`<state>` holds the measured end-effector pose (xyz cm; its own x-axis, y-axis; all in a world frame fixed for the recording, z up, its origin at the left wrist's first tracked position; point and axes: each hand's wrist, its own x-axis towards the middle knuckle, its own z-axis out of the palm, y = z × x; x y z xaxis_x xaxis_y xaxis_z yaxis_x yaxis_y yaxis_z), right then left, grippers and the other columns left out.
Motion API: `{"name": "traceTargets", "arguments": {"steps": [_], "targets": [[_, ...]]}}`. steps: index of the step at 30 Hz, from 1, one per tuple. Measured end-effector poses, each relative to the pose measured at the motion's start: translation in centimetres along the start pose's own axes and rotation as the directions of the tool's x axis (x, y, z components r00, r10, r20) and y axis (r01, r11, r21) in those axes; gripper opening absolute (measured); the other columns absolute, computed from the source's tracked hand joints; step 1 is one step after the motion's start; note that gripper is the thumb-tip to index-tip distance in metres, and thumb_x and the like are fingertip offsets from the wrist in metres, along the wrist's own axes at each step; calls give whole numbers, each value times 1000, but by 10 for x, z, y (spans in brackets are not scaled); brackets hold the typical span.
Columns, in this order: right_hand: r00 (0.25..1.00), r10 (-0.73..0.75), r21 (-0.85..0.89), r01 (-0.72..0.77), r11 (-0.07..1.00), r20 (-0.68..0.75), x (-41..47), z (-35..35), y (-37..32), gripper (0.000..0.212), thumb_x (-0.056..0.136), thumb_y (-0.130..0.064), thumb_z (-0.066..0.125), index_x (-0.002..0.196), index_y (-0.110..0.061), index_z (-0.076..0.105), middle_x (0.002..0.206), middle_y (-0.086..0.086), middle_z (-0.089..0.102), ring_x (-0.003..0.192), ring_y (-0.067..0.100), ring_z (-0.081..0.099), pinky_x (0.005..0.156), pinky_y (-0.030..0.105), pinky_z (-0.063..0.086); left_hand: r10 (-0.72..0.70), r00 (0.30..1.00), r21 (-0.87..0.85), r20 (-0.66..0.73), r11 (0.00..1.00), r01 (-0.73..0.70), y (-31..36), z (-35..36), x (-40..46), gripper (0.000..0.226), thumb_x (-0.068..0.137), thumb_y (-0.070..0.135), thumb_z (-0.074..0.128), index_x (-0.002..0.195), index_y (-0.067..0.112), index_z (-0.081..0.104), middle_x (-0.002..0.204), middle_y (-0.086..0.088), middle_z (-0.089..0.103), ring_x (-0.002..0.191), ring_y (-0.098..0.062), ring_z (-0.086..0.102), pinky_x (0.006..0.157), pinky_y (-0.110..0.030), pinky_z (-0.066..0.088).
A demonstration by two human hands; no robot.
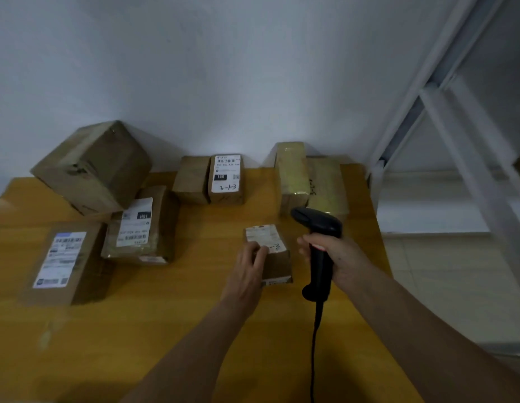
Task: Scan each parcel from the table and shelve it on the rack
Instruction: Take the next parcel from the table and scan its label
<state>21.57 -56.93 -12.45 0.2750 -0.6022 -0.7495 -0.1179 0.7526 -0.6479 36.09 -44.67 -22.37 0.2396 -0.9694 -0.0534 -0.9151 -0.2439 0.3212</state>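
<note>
A small brown parcel [277, 258] with a white label lies on the wooden table [171, 330], right of centre. My left hand [248, 271] grips its left side, fingers curled over the label. My right hand [337, 257] holds a black barcode scanner [319, 245] by its handle, just right of the parcel, with its head pointing left and away from me. The scanner's cable hangs down toward me. The white rack [456, 126] stands to the right of the table.
Several other parcels lie on the table: a large tilted box [93, 167] at back left, two labelled ones [64, 266] [139, 228] at left, two small ones [210, 178] at the back, two yellowish wrapped ones [311, 181] at back right. A wall is behind.
</note>
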Motion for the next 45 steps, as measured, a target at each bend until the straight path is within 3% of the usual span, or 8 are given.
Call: {"name": "traceTargets", "arguments": {"steps": [4, 11, 16, 19, 21, 23, 37, 45], "targets": [[998, 54, -138, -60, 989, -44, 9, -9, 25, 20, 81, -8, 73, 98, 1, 67, 83, 14, 62, 72, 26, 60, 64, 32, 47, -57, 997, -43, -60, 998, 54, 11, 23, -12, 97, 44, 2, 93, 124, 11, 39, 127, -11, 36, 106, -34, 57, 65, -34, 61], [994, 83, -190, -96, 977, -74, 13, -14, 45, 15, 79, -9, 74, 90, -3, 67, 82, 14, 60, 82, 29, 58, 77, 39, 46, -33, 995, 59, 90, 998, 28, 21, 45, -39, 71, 80, 1, 60, 134, 21, 18, 147, -7, 15, 140, -26, 21, 102, -31, 42], [994, 79, -213, -93, 973, -73, 20, -11, 46, 29, 77, -11, 76, 101, 1, 66, 92, 17, 59, 87, 33, 58, 79, 41, 46, -254, 966, -265, -41, 935, 234, 26, 26, -28, 54, 86, 15, 63, 137, 13, 44, 142, -4, 38, 130, -21, 38, 104, -31, 41], [993, 93, -214, -105, 971, -68, 25, -5, 45, 32, 76, -12, 77, 103, 1, 66, 93, 17, 60, 88, 33, 58, 79, 41, 48, -699, 701, -620, 138, 491, 612, 19, 16, -7, 55, 93, 24, 62, 141, 13, 39, 141, -7, 42, 127, -25, 45, 99, -39, 48], [993, 107, -202, -115, 973, -49, 28, 0, 45, 31, 77, -11, 76, 103, 2, 64, 91, 17, 62, 86, 32, 60, 77, 39, 49, -717, 481, -687, 504, 4, 726, 10, 14, 7, 56, 96, 34, 56, 143, 12, 36, 139, -11, 45, 124, -30, 48, 95, -44, 49], [991, 131, -192, -135, 972, -34, 31, 5, 46, 32, 76, -10, 77, 103, 4, 65, 98, 21, 67, 89, 36, 65, 81, 42, 55, -599, 429, -645, 676, -199, 738, 4, 14, 11, 54, 96, 39, 54, 140, 11, 40, 131, -12, 52, 116, -31, 54, 86, -43, 51], [998, 52, -192, -42, 980, 46, 18, -6, 44, 25, 78, -8, 75, 101, 0, 68, 90, 18, 65, 85, 36, 65, 82, 47, 53, -411, 578, -675, 705, -142, 724, 34, 16, 9, 29, 93, 27, 60, 120, 20, 52, 95, -1, 61, 82, -17, 55, 72, -32, 39], [989, -92, -152, 110, 982, 117, -22, -23, 16, 16, 80, -9, 73, 94, -6, 67, 84, 11, 61, 80, 27, 58, 80, 39, 48, -330, 734, -787, 594, -45, 616, 26, -30, 3, 76, 62, -3, 84, 130, 6, 51, 123, -13, 64, 111, -31, 63, 90, -44, 54]]}}
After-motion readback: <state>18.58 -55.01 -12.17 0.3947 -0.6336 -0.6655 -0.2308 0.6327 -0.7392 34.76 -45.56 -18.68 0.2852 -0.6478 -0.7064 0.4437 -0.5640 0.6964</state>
